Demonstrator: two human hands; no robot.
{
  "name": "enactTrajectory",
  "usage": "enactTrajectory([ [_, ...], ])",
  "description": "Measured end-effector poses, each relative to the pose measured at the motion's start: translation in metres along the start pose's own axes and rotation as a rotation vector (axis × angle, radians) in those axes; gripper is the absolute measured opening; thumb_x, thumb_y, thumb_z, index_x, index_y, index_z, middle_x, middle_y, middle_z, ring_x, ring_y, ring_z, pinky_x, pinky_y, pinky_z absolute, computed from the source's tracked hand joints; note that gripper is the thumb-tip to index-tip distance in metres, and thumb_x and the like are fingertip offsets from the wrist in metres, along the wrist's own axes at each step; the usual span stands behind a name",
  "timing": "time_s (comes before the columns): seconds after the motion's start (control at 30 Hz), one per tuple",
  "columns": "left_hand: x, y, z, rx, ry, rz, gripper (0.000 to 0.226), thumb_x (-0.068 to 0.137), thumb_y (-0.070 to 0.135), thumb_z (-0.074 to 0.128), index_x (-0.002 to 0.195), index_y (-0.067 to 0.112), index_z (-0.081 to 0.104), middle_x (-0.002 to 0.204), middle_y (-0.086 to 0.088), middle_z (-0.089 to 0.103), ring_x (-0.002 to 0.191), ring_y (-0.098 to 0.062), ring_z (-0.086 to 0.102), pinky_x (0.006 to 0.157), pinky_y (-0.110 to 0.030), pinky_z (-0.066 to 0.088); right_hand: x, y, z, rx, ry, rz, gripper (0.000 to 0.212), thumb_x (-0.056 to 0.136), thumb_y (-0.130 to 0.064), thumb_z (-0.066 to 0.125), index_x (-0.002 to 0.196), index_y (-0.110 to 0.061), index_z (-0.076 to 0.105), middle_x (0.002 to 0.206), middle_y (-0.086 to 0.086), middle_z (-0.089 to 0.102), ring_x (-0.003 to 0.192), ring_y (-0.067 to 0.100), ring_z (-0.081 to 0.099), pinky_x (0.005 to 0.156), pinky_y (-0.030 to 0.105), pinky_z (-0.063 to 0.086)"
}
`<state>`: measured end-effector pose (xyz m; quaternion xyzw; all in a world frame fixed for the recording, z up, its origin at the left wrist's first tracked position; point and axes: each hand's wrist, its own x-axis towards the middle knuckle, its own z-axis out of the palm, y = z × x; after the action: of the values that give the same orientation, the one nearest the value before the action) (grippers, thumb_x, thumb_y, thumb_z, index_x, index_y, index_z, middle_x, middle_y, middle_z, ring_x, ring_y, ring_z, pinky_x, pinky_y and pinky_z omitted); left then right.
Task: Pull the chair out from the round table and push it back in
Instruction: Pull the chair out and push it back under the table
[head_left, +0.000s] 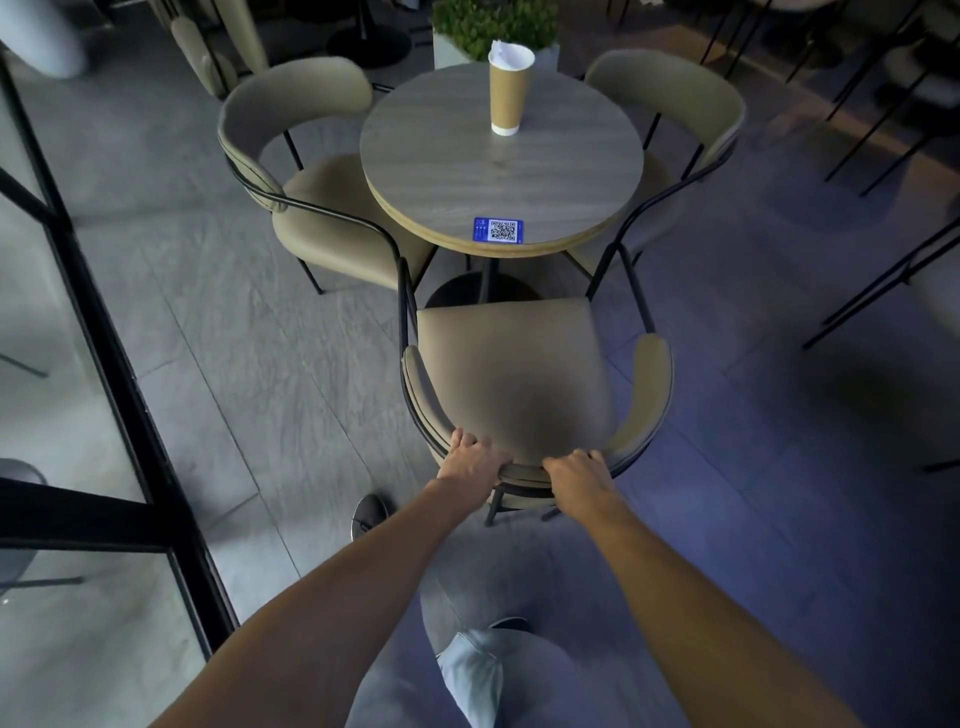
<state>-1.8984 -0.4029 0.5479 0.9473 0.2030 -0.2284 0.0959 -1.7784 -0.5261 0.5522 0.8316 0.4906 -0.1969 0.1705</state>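
A beige padded chair (511, 374) with a thin black metal frame stands in front of me, its seat clear of the round wood-grain table (501, 171). Only the seat's front edge lies near the table's pedestal base. My left hand (470, 460) grips the top of the curved backrest on the left side. Beside it, my right hand (579, 475) grips the same backrest on the right. Both hands have fingers curled over the rim.
Two matching chairs (332, 208) (675, 135) sit tucked at the table's left and right. A paper cup (510, 85) and a blue QR sticker (497, 230) are on the tabletop. A black-framed glass partition (104, 338) runs along the left. My foot (369, 512) is on the floor behind the chair.
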Motion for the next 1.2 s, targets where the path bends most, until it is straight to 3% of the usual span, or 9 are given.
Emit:
enactTrajectory([
  [0.8,-0.008,-0.001,0.006,-0.090,0.005,-0.002,0.020,0.098,0.024,0.057,0.117,0.028,0.061,0.122,-0.007,0.060,0.123,-0.030,0.050,0.118,-0.048,0.023,-0.010,-0.001,0.005,0.034,-0.011,-0.032,0.029,0.099,-0.012,0.050,0.127,-0.015,0.055,0.122,0.008,0.066,0.118,0.028,0.052,0.099,0.040,0.037],
  [1.2,-0.008,-0.004,0.004,-0.014,-0.013,0.044,0.035,0.099,0.038,0.053,0.132,0.027,0.056,0.130,-0.008,0.058,0.125,-0.029,0.050,0.116,-0.046,0.027,-0.013,0.001,0.000,0.042,-0.019,-0.063,0.028,0.098,-0.008,0.045,0.123,-0.014,0.055,0.120,0.009,0.066,0.116,0.029,0.054,0.098,0.041,0.037],
])
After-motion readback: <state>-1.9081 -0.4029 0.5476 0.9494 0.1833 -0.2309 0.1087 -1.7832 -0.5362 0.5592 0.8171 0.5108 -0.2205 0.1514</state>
